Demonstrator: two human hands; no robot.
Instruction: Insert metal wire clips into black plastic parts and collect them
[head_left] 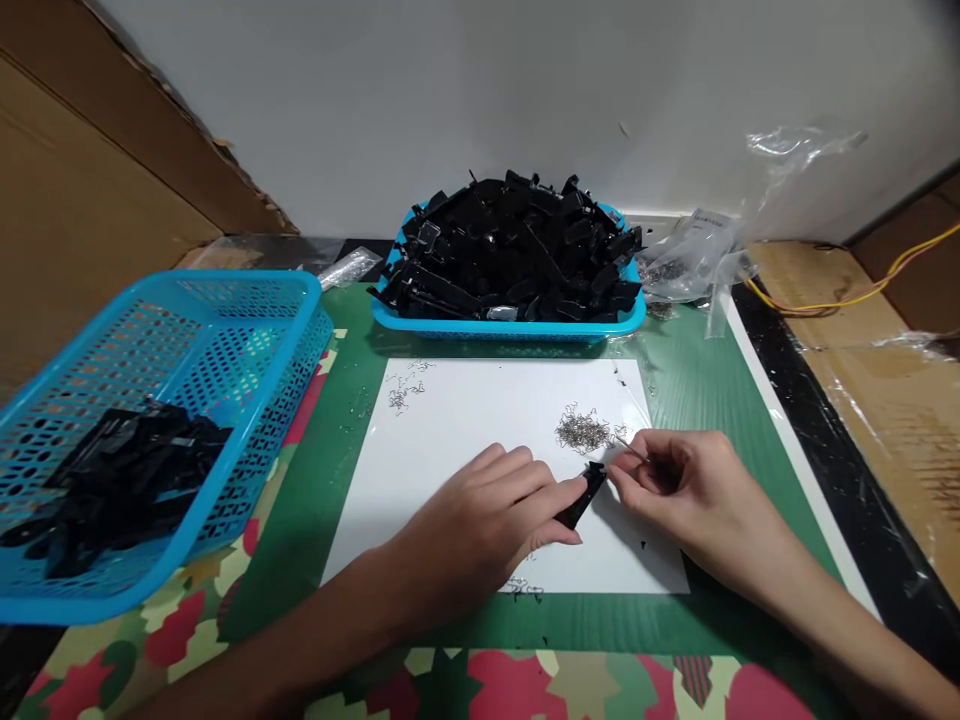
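Observation:
Over the white sheet (450,450), my left hand (499,510) pinches a small black plastic part (581,500) between thumb and fingers. My right hand (675,480) is closed around a thin metal tool (630,449), its fingertips right beside the upper end of the black part. The tool's tip points toward a pile of small wire springs (583,430) just above the hands. Smaller groups of wire pieces lie at the sheet's upper left (399,397) and lower edge (525,586).
A blue basket (510,329) heaped with black parts stands at the back. Another blue basket (259,440) at the left holds fewer black parts. Clear plastic bags (686,260) lie at the back right, near yellow wires (862,298) on cardboard.

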